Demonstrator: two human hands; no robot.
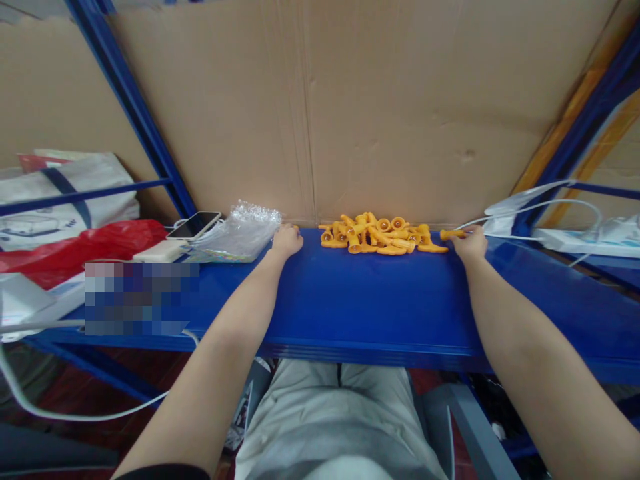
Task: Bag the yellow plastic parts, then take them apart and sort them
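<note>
Several yellow-orange plastic pieces, with round hollow ends and curved arms, lie in a loose pile (383,233) at the back of the blue shelf (375,300). To the right of the pile, my right hand (471,245) is closed on one yellow plastic piece (451,235), which points left from the fingers. My left hand (287,241) is closed left of the pile, beside a stack of clear plastic bags (235,235). A speck of orange shows at its fingertips, but what it holds is mostly hidden.
A phone (195,225) and a cream block (160,251) lie left of the bags, near a red plastic bag (125,241). White cables and a power strip (590,240) sit at right. Cardboard (350,113) closes off the back, between blue posts.
</note>
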